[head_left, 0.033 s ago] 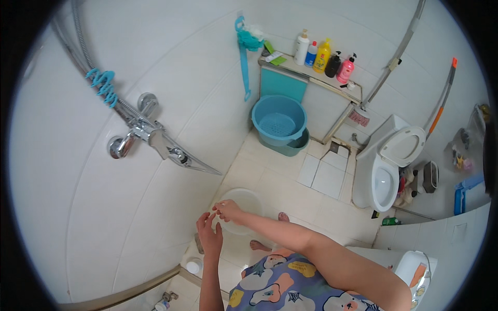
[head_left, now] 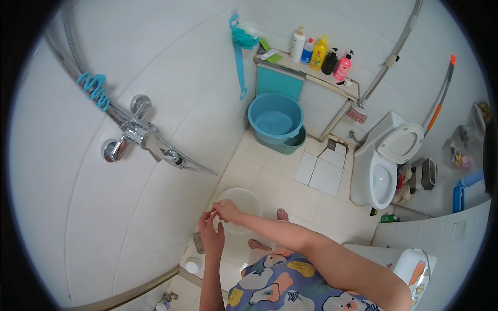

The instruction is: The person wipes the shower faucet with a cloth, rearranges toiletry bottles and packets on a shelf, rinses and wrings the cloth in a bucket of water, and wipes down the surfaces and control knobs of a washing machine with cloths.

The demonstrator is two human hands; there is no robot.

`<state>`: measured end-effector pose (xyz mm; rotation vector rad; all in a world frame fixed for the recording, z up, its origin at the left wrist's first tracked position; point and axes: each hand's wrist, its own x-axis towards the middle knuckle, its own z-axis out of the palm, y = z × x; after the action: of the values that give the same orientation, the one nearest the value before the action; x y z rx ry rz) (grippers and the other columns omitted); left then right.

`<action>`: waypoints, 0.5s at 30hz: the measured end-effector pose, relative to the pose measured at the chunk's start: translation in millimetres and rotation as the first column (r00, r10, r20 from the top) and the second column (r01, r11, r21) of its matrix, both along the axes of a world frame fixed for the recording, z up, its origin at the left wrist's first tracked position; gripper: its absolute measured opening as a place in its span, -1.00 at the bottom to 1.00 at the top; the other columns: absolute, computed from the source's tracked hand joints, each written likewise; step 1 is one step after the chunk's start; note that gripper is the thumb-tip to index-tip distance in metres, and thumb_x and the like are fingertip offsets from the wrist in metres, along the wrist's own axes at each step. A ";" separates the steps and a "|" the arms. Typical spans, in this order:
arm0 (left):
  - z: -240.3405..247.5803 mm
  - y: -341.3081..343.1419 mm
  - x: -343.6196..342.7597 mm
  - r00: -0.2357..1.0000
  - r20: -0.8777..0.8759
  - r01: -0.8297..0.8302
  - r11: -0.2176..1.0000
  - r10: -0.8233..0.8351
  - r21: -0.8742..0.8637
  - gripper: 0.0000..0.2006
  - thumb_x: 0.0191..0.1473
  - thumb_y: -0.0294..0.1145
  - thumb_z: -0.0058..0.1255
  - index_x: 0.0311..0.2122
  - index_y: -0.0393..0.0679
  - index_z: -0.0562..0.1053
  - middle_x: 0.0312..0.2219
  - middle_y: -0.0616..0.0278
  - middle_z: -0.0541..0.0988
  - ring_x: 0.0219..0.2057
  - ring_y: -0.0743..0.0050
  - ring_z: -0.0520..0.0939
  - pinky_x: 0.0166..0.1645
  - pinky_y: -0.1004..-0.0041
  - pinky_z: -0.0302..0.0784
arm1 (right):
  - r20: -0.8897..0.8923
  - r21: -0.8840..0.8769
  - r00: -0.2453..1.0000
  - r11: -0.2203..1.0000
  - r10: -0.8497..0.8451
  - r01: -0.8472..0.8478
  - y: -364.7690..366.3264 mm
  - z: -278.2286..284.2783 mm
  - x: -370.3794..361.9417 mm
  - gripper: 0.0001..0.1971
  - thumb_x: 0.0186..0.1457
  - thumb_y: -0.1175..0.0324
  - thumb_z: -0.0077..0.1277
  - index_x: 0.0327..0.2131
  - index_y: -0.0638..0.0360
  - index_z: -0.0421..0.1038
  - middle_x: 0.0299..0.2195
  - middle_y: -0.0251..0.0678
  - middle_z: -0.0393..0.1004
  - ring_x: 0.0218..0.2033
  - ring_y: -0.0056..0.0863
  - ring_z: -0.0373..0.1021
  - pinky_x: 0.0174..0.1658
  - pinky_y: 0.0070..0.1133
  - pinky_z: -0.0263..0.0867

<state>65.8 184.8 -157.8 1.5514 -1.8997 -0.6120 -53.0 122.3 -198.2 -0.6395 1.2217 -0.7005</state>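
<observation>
Over the near rim of a white basin [head_left: 252, 201] on the floor, my two hands meet fingertip to fingertip. My right hand [head_left: 227, 210] comes in from the right, its fingers pinched together. From below rises my left hand [head_left: 211, 237], with bent fingers closing against the right fingertips and its thumb a little apart. Whatever lies between the fingers is too small to make out. Part of the basin is hidden behind my right hand and forearm.
A chrome shower mixer [head_left: 136, 136] with hose is on the left wall. Blue tubs [head_left: 277, 116] stand below a ledge of pump bottles [head_left: 318, 53]. The toilet [head_left: 381, 184] is at right, a long-handled brush [head_left: 358, 114] beside it. A white round container [head_left: 193, 266] sits near the threshold.
The left fingers have closed in against the right fingertips, where a small gap showed before. The whole view has shifted slightly.
</observation>
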 end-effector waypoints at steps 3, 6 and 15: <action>-4.2 -5.8 -20.3 0.999 -0.035 0.014 1.000 -0.014 0.003 -0.63 -0.12 -0.63 0.05 -0.11 -0.24 0.44 -0.10 0.02 0.39 -0.03 0.02 0.37 0.05 0.22 0.31 | -0.105 -0.093 0.995 0.996 0.005 -0.014 -3.1 -0.6 -11.5 -0.62 0.19 0.14 -0.19 -0.47 0.27 0.44 -0.65 -0.30 0.42 -0.68 -0.56 0.31 -0.71 -0.54 0.17; -2.0 -12.5 -39.6 1.000 0.003 -0.004 1.000 0.004 0.029 -0.65 -0.11 -0.62 0.05 -0.12 -0.26 0.43 -0.11 0.02 0.39 -0.03 0.01 0.38 0.05 0.24 0.31 | -0.224 -0.241 0.970 0.959 0.095 -0.150 -14.0 -7.7 -23.4 -0.57 0.19 0.11 -0.22 -0.52 0.29 0.42 -0.67 -0.26 0.41 -0.67 -0.50 0.34 -0.65 -0.52 0.24; -16.1 -77.9 -120.5 0.948 -0.284 -0.070 0.966 0.142 0.248 -0.66 0.10 -0.51 -0.01 0.01 -0.13 0.36 -0.01 0.19 0.39 -0.18 0.42 0.52 -0.19 0.45 0.53 | 0.042 -0.267 0.996 0.961 0.084 -0.070 -59.7 -15.9 -116.9 -0.69 0.23 0.16 -0.23 -0.17 0.12 0.42 -0.25 -0.40 0.47 -0.23 -0.56 0.38 -0.12 -0.59 0.29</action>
<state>-54.7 106.9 -173.9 1.5892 -1.5485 -0.9938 -169.9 62.6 -214.1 -0.8805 1.0569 -0.8182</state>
